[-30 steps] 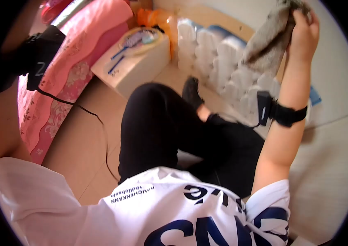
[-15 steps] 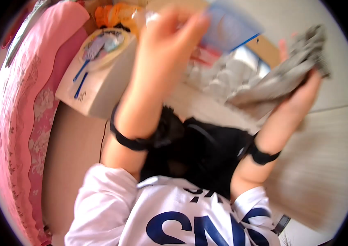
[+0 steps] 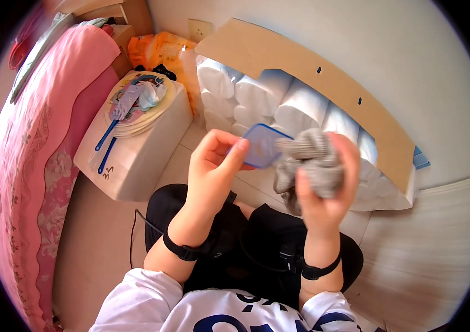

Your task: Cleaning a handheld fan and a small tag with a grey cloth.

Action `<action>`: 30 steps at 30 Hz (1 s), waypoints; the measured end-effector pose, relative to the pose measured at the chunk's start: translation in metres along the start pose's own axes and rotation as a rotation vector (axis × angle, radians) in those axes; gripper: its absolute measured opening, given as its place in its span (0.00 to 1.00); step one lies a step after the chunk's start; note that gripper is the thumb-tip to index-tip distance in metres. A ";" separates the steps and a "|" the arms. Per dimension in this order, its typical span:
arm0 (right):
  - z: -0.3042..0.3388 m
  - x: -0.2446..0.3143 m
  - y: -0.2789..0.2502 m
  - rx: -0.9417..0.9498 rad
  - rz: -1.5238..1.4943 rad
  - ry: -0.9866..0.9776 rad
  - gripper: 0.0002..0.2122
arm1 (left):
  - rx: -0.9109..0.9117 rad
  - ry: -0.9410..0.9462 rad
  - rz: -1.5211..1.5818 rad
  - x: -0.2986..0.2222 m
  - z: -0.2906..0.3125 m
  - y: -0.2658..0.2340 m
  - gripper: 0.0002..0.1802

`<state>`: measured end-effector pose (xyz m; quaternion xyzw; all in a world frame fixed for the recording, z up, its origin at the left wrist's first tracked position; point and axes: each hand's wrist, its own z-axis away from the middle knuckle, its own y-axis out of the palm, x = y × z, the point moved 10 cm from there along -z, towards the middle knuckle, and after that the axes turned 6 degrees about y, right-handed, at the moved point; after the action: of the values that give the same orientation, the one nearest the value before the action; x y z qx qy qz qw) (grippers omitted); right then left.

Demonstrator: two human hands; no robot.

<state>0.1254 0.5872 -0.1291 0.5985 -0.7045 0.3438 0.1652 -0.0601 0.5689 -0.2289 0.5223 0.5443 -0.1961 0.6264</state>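
Observation:
My left hand (image 3: 213, 171) pinches one side of a rectangular, see-through plastic lid (image 3: 264, 145) with a blue rim, thumb on top. In my right hand (image 3: 331, 202) a grey ribbed cloth (image 3: 319, 163) is bunched up, with part of it hanging below the fingers. The cloth is at the right edge of the lid; whether they touch I cannot tell. Both hands are held up in front of my knees (image 3: 163, 205).
A white box (image 3: 141, 160) on the left bears round fans and blue handles. Behind my hands, a cardboard-edged pack (image 3: 301, 108) holds several white rolls. An orange bag (image 3: 163, 52) leans by the wall. A pink-covered bed (image 3: 30, 160) runs along the left.
Both hands have come down and closer together, the lid and the cloth with them. The cloth, spread out before, is now bunched. The view has tilted, showing more of the rolls.

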 end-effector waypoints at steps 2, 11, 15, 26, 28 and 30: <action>0.005 0.004 0.020 0.062 0.140 -0.024 0.26 | 0.217 -0.087 0.239 0.010 0.006 0.023 0.08; 0.014 -0.004 0.026 0.007 0.048 0.050 0.24 | 0.547 0.059 0.316 -0.002 0.015 0.049 0.29; 0.017 0.015 0.034 0.075 0.058 -0.032 0.25 | 0.549 0.107 0.284 0.001 0.016 0.055 0.31; 0.028 0.024 0.051 0.189 0.183 -0.119 0.27 | 0.310 -0.172 0.237 0.024 0.021 0.046 0.34; 0.033 0.030 0.057 0.246 0.178 -0.108 0.29 | 0.349 -0.274 0.411 0.029 0.023 0.048 0.34; 0.031 0.032 0.057 0.265 0.174 -0.102 0.29 | 0.319 -0.285 0.384 0.029 0.021 0.047 0.34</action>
<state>0.0691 0.5454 -0.1468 0.5683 -0.7096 0.4160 0.0183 -0.0018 0.5775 -0.2365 0.6748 0.3044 -0.2285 0.6322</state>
